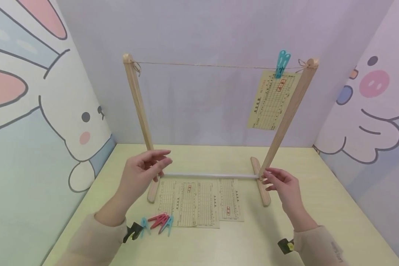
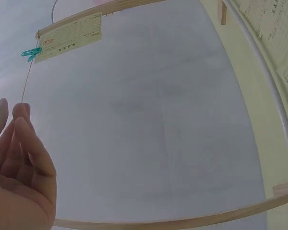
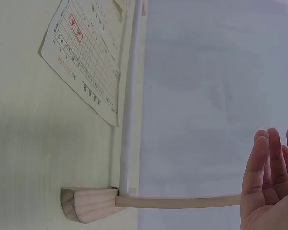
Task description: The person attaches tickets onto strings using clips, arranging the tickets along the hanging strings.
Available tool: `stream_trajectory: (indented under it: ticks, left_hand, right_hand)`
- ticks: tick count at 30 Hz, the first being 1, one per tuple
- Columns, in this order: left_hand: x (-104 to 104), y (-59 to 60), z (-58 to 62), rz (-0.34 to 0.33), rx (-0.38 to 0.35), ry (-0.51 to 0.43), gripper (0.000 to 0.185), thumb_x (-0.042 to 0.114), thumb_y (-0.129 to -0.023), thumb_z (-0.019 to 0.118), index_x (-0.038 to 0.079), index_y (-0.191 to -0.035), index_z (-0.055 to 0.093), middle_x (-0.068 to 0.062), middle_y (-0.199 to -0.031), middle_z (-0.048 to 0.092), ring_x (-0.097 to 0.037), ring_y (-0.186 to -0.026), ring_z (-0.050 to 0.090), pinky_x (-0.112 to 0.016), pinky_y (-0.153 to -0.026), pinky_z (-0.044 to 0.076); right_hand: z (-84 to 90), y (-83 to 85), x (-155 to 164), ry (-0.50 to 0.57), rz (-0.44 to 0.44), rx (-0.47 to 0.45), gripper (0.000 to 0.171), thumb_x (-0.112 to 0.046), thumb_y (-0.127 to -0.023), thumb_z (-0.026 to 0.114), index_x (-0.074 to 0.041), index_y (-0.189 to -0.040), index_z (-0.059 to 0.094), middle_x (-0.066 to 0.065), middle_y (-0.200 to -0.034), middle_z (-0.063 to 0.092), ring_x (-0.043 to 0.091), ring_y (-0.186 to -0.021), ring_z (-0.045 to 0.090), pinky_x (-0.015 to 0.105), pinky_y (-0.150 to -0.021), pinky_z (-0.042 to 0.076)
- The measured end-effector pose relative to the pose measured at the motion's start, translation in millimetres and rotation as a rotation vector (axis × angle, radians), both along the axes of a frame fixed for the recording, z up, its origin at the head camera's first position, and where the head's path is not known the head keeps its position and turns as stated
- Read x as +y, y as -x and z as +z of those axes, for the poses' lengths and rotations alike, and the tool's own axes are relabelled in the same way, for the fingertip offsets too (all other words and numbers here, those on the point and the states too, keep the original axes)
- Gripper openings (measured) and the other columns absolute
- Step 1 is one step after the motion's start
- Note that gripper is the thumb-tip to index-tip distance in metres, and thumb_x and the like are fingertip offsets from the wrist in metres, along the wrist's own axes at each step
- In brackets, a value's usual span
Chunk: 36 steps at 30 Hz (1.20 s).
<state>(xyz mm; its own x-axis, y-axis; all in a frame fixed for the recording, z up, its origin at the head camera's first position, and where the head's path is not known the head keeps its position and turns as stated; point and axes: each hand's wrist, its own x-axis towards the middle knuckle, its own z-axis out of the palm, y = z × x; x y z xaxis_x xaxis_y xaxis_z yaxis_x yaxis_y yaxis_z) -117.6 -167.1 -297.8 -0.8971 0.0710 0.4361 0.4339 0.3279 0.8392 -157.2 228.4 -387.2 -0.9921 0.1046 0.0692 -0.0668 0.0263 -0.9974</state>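
Note:
My left hand [image 1: 140,173] is raised near the left post [image 1: 140,105], fingers loosely bent and a gap between thumb and fingertips, holding nothing. Beside the right post [image 1: 289,111], my right hand [image 1: 286,188] is likewise relaxed, with nothing in its fingers [image 3: 274,163]. A string [image 1: 199,65] runs between the post tops. Near its right end a teal clothespin [image 1: 281,64] pinches a printed yellow slip [image 1: 272,101], which hangs partly behind the post. Several similar slips [image 1: 187,207] lie side by side on the table. Red clothespins [image 1: 159,220] and blue clothespins [image 1: 166,225] lie at their front left.
A white rod [image 1: 209,175] joins the wooden stand's feet low down, just behind the slips. The right foot [image 1: 262,184] rests on the pale yellow table [image 1: 226,247]. Walls with cartoon animals [image 1: 79,122] flank the table, and a plain grey wall [image 1: 199,107] stands behind.

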Motion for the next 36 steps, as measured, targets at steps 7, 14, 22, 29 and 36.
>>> stream_trajectory:
  ticks: [7,14,22,29,36]
  left_hand:
    - [-5.5,1.8,-21.3,0.027,-0.029,0.014,0.024,0.01,-0.091,0.071,0.003,-0.115,0.071,0.017,-0.084,0.07,-0.012,-0.058,0.062,-0.022,-0.051,0.051]
    - [-7.6,1.6,-42.6,0.037,-0.082,0.013,0.023,0.011,-0.092,0.07,0.004,-0.114,0.071,0.015,-0.08,0.068,-0.01,-0.058,0.061,-0.023,-0.05,0.051]
    - [-10.7,-3.9,-72.0,0.092,-0.203,0.026,0.026,0.016,-0.093,0.069,0.006,-0.117,0.07,-0.001,-0.086,0.07,-0.008,-0.06,0.061,-0.025,-0.051,0.053]
    - [-13.2,-9.0,-95.2,0.124,-0.238,0.039,0.026,0.019,-0.092,0.071,0.009,-0.117,0.07,-0.015,-0.093,0.071,-0.006,-0.061,0.062,-0.023,-0.052,0.051]
    - [-11.1,-11.4,-116.2,0.174,-0.253,0.036,0.024,0.02,-0.092,0.072,0.01,-0.114,0.071,-0.01,-0.094,0.072,-0.012,-0.063,0.064,-0.021,-0.05,0.047]
  right_hand:
    - [-12.0,2.8,-6.4,0.024,-0.026,-0.053,0.005,-0.018,-0.094,0.069,-0.018,-0.098,0.072,-0.012,-0.079,0.073,0.005,-0.07,0.069,0.021,-0.061,0.057]
    - [-26.0,2.4,-11.7,0.031,-0.028,-0.106,0.005,-0.018,-0.095,0.068,-0.02,-0.098,0.072,-0.013,-0.08,0.073,0.005,-0.072,0.069,0.021,-0.063,0.057]
    - [-48.0,-0.4,-16.4,0.021,-0.035,-0.17,0.011,-0.019,-0.095,0.068,-0.014,-0.104,0.07,-0.014,-0.081,0.073,0.005,-0.072,0.07,0.022,-0.064,0.057]
    - [-67.0,-1.9,-21.7,-0.032,-0.046,-0.228,0.037,-0.027,-0.095,0.068,0.001,-0.119,0.063,-0.015,-0.083,0.073,0.006,-0.076,0.069,0.024,-0.069,0.058]
    - [-76.9,-5.8,-26.2,-0.027,-0.06,-0.268,0.03,-0.024,-0.096,0.067,-0.002,-0.116,0.065,-0.017,-0.082,0.072,0.006,-0.078,0.069,0.024,-0.07,0.058]
